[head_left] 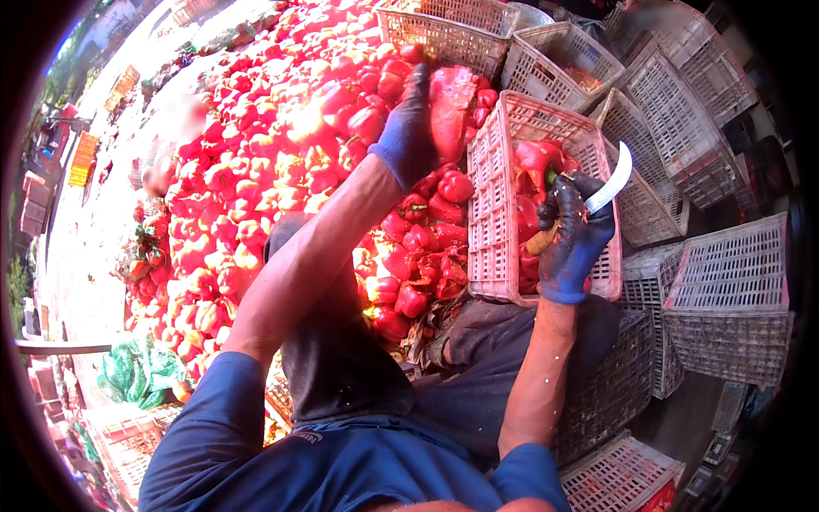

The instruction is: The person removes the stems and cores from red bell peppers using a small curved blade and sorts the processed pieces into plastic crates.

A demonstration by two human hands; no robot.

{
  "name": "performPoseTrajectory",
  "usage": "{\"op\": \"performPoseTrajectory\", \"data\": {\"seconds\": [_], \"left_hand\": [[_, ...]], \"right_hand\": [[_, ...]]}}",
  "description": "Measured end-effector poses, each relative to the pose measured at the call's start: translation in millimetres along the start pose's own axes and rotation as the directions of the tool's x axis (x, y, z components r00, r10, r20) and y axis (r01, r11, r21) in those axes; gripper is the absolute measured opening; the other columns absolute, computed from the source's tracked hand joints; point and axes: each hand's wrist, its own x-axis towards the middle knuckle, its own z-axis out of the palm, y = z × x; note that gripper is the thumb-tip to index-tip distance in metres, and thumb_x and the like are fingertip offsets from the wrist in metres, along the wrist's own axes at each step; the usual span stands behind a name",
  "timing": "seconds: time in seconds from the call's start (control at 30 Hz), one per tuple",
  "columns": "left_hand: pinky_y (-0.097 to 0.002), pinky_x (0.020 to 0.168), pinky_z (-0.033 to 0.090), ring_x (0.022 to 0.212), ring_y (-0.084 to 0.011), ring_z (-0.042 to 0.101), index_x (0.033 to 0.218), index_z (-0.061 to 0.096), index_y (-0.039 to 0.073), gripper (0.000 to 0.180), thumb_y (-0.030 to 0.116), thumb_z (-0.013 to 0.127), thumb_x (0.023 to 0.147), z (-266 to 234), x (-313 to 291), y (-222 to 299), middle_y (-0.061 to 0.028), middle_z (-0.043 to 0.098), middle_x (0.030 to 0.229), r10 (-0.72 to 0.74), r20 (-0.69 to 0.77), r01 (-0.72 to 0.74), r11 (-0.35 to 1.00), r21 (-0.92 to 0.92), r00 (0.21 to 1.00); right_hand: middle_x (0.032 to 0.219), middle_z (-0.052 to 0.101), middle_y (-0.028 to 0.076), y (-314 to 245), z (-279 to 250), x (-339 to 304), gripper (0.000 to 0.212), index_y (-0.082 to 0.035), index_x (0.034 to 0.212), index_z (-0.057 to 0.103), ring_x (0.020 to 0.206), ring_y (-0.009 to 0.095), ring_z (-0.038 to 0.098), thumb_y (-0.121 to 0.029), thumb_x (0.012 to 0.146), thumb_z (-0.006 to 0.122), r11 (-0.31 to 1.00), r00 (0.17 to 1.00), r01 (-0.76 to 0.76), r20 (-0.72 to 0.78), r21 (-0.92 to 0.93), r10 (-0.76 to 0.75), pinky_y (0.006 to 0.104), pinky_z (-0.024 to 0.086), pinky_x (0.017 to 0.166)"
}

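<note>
My left hand [408, 135], in a dark blue work glove, is closed on a large piece of red bell pepper [450, 111], its pale, wet-looking side showing. It is raised over the pepper heap, left of a pinkish plastic crate [489, 205]. Over that crate, my right hand [573, 226], in a soiled blue glove, grips a curved knife [616, 177]. The blade points up and right; the yellowish handle shows below the fingers. A red pepper with a green stem [537, 160] is at my right fingertips; whether they touch it I cannot tell. More red pepper pieces lie inside the crate.
A big heap of red bell peppers [230, 230] spreads ahead and left. Several more crates stand at the far side and right, including a pale one [725, 264] stacked on others. A green net bag or leafy bundle [141, 373] lies at lower left. My bent legs are close below.
</note>
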Motion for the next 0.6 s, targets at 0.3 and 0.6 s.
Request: {"op": "performPoseTrajectory", "data": {"seconds": [0.3,0.6], "left_hand": [[-0.0368,0.084,0.056,0.1,-0.0144,0.065,0.139,0.059,0.007,0.068,0.059,0.069,0.096,35.2,27.3,-63.1,-0.0042,0.063,0.118,0.114,-0.114,0.008,0.668,0.744,0.987],[-0.0225,0.05,0.041,0.059,-0.0043,0.053,0.132,0.065,0.008,0.044,0.043,0.063,0.106,29.4,-16.2,-64.3,0.0021,0.063,0.08,-0.111,0.089,0.0,0.623,0.783,0.99]], "right_hand": [[0.09,0.07,0.006,18.3,-29.7,14.4,0.015,0.003,0.103,0.07,0.076,0.012,0.064,0.003,0.089,0.075,0.809,0.87,0.481,0.072,-0.337,-0.488,0.0274,0.054,0.07],[0.09,0.073,0.004,14.3,-8.3,-4.5,0.021,0.001,0.107,0.069,0.081,0.012,0.066,0.001,0.087,0.077,0.782,0.886,0.456,0.303,-0.424,-0.352,0.0305,0.055,0.076]]}}
